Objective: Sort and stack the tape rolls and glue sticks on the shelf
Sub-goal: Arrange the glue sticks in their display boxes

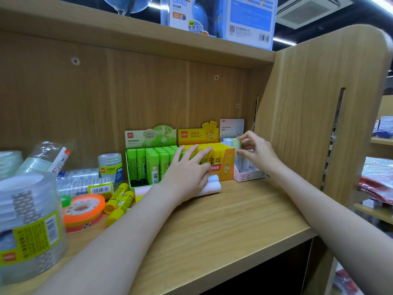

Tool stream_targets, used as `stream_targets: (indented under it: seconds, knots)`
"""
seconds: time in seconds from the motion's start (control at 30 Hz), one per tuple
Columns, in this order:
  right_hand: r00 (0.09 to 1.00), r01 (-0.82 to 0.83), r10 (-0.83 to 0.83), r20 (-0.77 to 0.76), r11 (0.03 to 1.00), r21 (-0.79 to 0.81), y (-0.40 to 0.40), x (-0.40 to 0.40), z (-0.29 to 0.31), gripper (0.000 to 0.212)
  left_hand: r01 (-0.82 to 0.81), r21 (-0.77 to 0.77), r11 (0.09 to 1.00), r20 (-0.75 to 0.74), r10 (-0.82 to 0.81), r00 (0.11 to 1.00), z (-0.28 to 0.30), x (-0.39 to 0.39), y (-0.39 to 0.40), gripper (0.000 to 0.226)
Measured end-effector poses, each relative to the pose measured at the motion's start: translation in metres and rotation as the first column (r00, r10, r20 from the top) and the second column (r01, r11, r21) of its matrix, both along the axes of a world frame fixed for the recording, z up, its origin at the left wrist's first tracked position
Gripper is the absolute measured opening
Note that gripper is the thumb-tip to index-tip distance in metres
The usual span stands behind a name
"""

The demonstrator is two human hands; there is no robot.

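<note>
Clear tape stack (27, 226), left hand (187, 173) flat over pastel glue sticks (210, 185); right hand (258, 153) pinching pale-green stick (236, 143)

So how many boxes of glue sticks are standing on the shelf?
3: the green box on the left, the yellow box in the middle, and the pale pink box on the right, where the right hand holds a pastel stick.
</note>
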State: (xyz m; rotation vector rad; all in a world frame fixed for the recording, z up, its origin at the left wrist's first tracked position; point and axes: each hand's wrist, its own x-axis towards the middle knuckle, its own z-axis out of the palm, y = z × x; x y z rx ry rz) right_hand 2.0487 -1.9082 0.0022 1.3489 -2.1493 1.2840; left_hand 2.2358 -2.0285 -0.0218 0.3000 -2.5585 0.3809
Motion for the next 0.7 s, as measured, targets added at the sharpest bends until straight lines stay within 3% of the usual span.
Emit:
stream_targets:
  seconds: [0.23, 0.37, 0.57, 0.7]
  knots:
    - [0.993, 0.063, -0.046, -0.104, 0.985, 0.161, -0.002, 0.001, 0.005, 0.026, -0.008, -0.011, 1.000, 0.002, 0.008, 1.000, -0.001, 0.000, 0.001, 0.037]
    - [0.999, 0.033, -0.026, -0.042, 0.985, 0.172, -0.004, 0.008, -0.004, 0.041, -0.009, -0.008, 1.000, 0.005, 0.010, 1.000, -0.001, 0.000, 0.000, 0.037]
    - [0.995, 0.073, -0.063, -0.072, 0.985, 0.157, -0.004, 0.012, -0.003, 0.044, 0.052, -0.005, 0.999, -0.033, -0.052, 0.998, -0.002, -0.001, 0.000, 0.081]
    - [0.996, 0.070, -0.062, -0.061, 0.988, 0.139, -0.003, 0.014, -0.006, 0.043, 0.054, -0.066, 0.996, -0.046, -0.057, 0.997, -0.006, -0.003, -0.005, 0.059]
